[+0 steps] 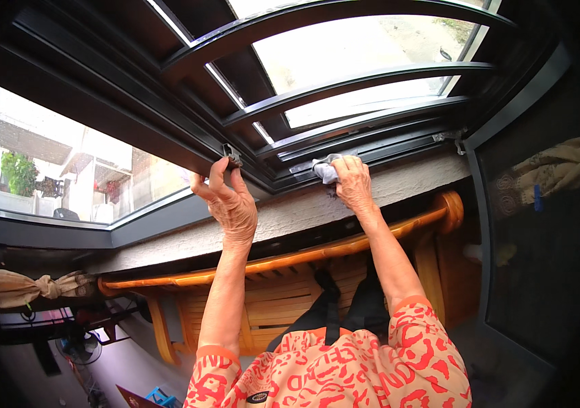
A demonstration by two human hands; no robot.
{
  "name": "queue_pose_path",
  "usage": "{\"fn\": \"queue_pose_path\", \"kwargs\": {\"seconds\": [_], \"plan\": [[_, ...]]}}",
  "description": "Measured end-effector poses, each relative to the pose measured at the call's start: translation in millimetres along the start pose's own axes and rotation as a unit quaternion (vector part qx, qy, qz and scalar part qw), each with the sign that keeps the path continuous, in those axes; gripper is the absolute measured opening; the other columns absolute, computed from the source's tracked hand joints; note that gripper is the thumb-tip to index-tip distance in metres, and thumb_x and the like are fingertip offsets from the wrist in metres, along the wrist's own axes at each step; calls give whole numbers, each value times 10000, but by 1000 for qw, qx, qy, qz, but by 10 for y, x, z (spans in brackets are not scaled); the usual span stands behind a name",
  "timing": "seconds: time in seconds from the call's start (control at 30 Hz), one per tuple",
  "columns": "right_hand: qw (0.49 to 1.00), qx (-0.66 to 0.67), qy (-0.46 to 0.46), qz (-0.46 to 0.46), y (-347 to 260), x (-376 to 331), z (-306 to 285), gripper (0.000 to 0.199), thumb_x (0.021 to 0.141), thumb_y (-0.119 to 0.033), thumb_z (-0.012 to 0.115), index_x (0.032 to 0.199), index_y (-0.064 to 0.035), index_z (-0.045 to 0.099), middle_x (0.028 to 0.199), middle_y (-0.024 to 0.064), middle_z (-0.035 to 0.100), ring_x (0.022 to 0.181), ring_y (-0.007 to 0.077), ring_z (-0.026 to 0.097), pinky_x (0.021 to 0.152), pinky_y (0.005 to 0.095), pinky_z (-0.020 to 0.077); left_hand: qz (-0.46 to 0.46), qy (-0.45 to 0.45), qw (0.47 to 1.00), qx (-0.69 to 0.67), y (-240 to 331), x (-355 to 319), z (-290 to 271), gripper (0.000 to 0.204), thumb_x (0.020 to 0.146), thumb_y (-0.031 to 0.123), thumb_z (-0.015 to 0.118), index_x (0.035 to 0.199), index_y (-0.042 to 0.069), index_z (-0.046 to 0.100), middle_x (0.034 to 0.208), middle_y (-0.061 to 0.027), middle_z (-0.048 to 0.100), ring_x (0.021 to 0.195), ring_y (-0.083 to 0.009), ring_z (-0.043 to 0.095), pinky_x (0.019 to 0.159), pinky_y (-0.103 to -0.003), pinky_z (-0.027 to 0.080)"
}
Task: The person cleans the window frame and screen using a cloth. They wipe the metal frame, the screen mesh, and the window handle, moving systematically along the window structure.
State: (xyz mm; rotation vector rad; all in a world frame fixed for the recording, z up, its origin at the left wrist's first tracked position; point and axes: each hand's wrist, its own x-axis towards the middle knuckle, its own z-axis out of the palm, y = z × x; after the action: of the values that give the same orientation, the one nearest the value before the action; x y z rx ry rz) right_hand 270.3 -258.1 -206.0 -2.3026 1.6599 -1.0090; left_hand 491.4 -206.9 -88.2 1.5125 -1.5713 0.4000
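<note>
My left hand (227, 207) is at the edge of a dark-framed window sash (160, 228), its bent fingers and thumb set about the frame edge just below a small metal latch (232, 155). To its right, my right hand (353, 182) grips a crumpled grey-white cloth (326, 168). The cloth rests against the dark window track (388, 146) along the bottom of the opening. My right fingers bunch over it and hide part of it.
Dark curved bars (371, 76) cross the opening above my hands. Below is a rough pale sill (412, 182), then a wooden bench (276, 263) beneath my arms. A dark screen panel (535, 224) stands at the right. A tied curtain (31, 285) hangs at the left.
</note>
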Motion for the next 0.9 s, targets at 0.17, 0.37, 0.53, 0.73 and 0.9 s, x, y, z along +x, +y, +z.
{"fn": "queue_pose_path", "kwargs": {"seconds": [0.17, 0.37, 0.53, 0.73, 0.9], "plan": [[999, -39, -1, -33, -243, -13, 219, 261, 683, -44, 596, 939, -93, 577, 922, 79, 562, 949, 264, 533, 783, 403, 402, -6, -8, 1000, -9, 50, 37, -36, 478, 844, -5, 597, 1243, 145, 381, 1124, -125, 324, 1067, -250, 419, 846, -364, 404], [999, 29, -14, -19, -551, -10, 379, 273, 690, -32, 583, 955, -96, 575, 902, 85, 570, 910, 275, 538, 773, 404, 403, 5, -5, 1000, 3, 30, 40, -38, 478, 842, -14, 593, 1240, 145, 382, 1128, -126, 327, 1073, -256, 403, 842, -364, 397], [867, 446, -100, 198, -813, 91, 398, 384, 720, 0, 570, 1089, -67, 491, 959, 157, 582, 905, 395, 536, 796, 445, 440, 10, -6, 1000, 13, -5, 10, -31, 480, 838, -8, 603, 1235, 127, 368, 1175, -87, 375, 1101, -271, 358, 799, -369, 405], [995, -6, 84, 53, -988, 26, 742, 234, 730, -78, 587, 957, -109, 539, 957, 133, 490, 867, 307, 513, 635, 398, 442, -7, -4, 1000, 20, 16, 16, -36, 488, 822, -6, 621, 1213, 180, 397, 1158, -108, 388, 1133, -285, 418, 796, -352, 496], [995, -56, 81, -22, -879, 81, 808, 72, 740, -144, 565, 798, -118, 532, 843, 73, 474, 823, 248, 515, 562, 333, 434, 15, -12, 999, 45, 37, 37, -67, 518, 809, -14, 628, 1223, 174, 379, 1183, -92, 399, 1140, -283, 409, 801, -355, 503]]}}
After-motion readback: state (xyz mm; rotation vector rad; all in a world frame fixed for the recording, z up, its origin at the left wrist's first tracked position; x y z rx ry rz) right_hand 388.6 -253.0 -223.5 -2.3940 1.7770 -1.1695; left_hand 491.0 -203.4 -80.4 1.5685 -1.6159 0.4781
